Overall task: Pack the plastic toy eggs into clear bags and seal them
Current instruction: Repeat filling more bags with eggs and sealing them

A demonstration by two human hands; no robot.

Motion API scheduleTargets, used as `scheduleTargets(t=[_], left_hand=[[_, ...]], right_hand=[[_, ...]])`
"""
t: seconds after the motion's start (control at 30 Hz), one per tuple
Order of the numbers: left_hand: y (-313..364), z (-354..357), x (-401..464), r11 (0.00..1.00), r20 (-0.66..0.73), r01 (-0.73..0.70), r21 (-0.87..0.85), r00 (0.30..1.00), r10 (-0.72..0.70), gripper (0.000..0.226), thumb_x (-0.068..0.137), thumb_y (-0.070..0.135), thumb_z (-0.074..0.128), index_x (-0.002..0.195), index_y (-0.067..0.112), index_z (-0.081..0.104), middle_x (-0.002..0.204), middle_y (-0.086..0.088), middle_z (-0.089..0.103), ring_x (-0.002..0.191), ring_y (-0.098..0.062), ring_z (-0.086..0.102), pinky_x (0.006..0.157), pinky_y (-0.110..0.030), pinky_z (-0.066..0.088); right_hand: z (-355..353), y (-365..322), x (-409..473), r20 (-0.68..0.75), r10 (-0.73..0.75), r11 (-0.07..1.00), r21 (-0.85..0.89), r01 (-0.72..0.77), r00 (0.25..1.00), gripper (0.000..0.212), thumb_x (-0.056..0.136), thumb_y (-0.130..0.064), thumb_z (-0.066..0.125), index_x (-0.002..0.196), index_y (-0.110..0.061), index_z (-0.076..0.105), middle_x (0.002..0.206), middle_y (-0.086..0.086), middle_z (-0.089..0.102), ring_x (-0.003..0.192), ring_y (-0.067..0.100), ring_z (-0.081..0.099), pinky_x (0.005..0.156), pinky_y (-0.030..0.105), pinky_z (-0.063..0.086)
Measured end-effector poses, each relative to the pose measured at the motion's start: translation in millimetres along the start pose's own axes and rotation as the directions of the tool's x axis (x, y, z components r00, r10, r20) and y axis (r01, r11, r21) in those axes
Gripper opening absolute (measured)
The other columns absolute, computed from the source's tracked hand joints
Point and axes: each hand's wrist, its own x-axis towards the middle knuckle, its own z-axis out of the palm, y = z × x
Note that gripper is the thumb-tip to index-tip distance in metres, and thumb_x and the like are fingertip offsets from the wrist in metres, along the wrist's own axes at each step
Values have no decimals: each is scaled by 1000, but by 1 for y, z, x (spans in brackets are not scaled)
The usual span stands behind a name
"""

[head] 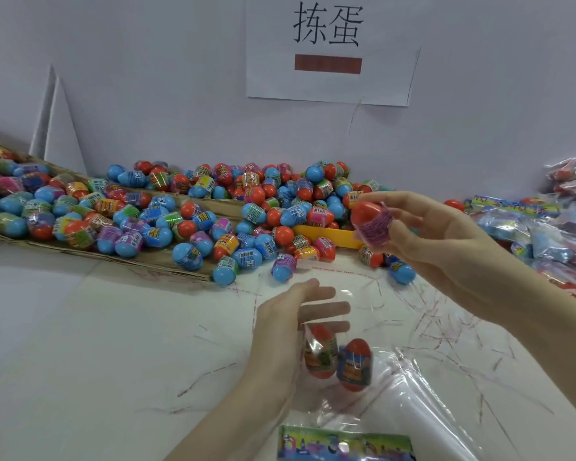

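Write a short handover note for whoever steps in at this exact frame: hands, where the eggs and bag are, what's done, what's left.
Left hand: holds the clear bag open above the table.
Right hand: grips a red egg with a purple wrap, raised above the bag.
In the bag: two red eggs, bag unsealed.
Supply: loose egg pile along the wall; finished packs stacked at right.
Left: drop the held egg in, finish filling, seal, continue with the pile.
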Motion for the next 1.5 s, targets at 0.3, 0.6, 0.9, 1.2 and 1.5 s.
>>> scheduleTargets(t=[0.3,0.6,0.9,1.2,1.5], left_hand=[[-2,0,-1,996,15,-49,70,999,48,18,85,26,52,89,18,67,78,2,74,70,-11,71,42,-11,46],[-1,1,-1,993,20,-69,91,997,68,29,88,37,47,86,17,68,78,1,75,71,-15,71,61,-26,44],[0,1,-5,992,63,-97,79,994,92,27,83,25,46,88,15,70,79,-3,74,73,-15,71,60,-23,46],[2,2,-7,986,55,-143,83,989,139,32,85,21,47,65,16,71,72,-7,73,64,-16,70,65,-28,45],[2,2,-5,987,47,-135,83,990,132,34,92,19,46,71,16,73,75,-4,74,68,-20,71,71,-28,56]], right_hand=[[3,2,-12,61,41,999,-21,-40,997,43,66,-18,55,96,-46,65,97,-15,66,94,13,64,79,23,54],[8,2,-16,54,28,992,-128,-21,998,51,43,-33,72,90,-25,54,95,5,70,84,21,67,71,27,57],[23,14,-14,33,-238,681,-707,191,971,45,68,-13,77,87,-39,44,92,-22,54,86,-2,57,78,7,45],[27,9,-11,154,-151,643,-735,216,976,38,65,-27,76,83,-45,48,86,-23,56,86,-6,52,65,4,41],[27,17,-11,87,19,870,-493,27,996,24,82,-17,60,89,-37,47,97,-13,53,45,4,53,46,13,44]])
